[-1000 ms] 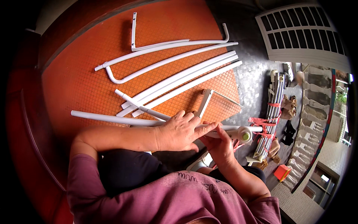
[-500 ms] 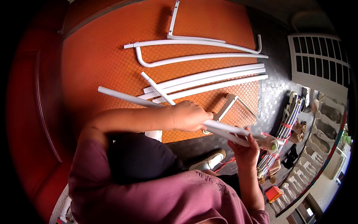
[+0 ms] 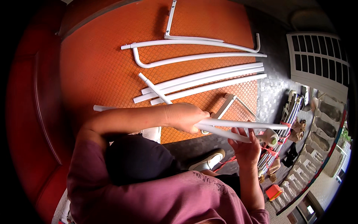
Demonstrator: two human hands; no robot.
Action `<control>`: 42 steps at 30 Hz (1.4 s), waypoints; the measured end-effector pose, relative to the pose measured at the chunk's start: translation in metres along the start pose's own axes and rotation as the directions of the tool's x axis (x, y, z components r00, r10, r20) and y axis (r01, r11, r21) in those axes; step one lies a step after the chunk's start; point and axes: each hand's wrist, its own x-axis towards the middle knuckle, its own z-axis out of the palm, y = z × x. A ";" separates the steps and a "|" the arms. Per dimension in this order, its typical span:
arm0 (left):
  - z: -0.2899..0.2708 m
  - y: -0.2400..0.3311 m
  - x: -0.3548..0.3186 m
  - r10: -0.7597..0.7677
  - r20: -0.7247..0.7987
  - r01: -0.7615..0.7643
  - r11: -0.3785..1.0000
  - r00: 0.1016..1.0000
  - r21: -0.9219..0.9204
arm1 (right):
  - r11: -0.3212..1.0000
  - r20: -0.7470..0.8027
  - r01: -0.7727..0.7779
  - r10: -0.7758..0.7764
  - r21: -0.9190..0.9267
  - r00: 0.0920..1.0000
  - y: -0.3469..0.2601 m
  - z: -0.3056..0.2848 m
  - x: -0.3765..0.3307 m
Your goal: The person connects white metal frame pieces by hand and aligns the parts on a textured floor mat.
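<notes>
White plastic tubes, two long straight ones [image 3: 238, 128], lie across both hands just above the person's lap, running out to the right where one ends in a pale fitting with a green cap [image 3: 271, 138]. The left hand [image 3: 184, 117] is clenched over the near ends of the pair, and the right hand [image 3: 246, 147] cups the lower tube from below, fingers curled loosely round it near the fitting. To handle them well, the grip should probably stay close to the ends so the long tubes do not sag or swing. More white tubes, straight and curved [image 3: 203, 80], lie spread on the orange patterned floor mat [image 3: 97, 71] just beyond the hands, and a small white bracket [image 3: 223, 108] sits right under the held pair, so it could catch a dipped tip. A bundle of tubes tied with red straps [image 3: 278, 145] lies on the grey tiled floor beside the right hand, crowding that side.
</notes>
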 end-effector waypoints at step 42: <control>-0.083 -0.160 0.058 0.160 -0.717 0.546 0.544 0.678 0.637 | 0.957 -0.316 -0.269 0.223 -0.107 0.922 0.028 -0.026 -0.029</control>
